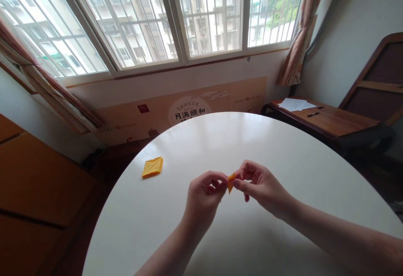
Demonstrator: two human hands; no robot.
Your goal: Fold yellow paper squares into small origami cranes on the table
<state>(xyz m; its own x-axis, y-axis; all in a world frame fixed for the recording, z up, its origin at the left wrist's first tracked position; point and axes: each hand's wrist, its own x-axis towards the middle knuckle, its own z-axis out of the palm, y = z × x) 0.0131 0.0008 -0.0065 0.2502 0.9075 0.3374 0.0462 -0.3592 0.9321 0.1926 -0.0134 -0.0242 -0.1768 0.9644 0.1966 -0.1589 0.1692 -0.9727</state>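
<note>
Between my two hands, above the middle of the white table, is a small piece of folded orange paper (231,178) with a pointed lower end. My left hand (206,192) pinches its left side between thumb and fingers. From the right, my right hand (256,183) grips the other side with thumb and forefinger, the remaining fingers curled. Fingertips cover part of the piece, so its full shape is hidden. Farther left on the table lies a flat, folded yellow-orange square (152,167), apart from both hands.
The round white table (135,225) fills the foreground. Beyond its right edge stands a wooden side table (343,118) bearing white papers (292,104) and dark pens. Barred windows and tied curtains (296,53) are at the back. An orange-brown cabinet (37,175) stands left.
</note>
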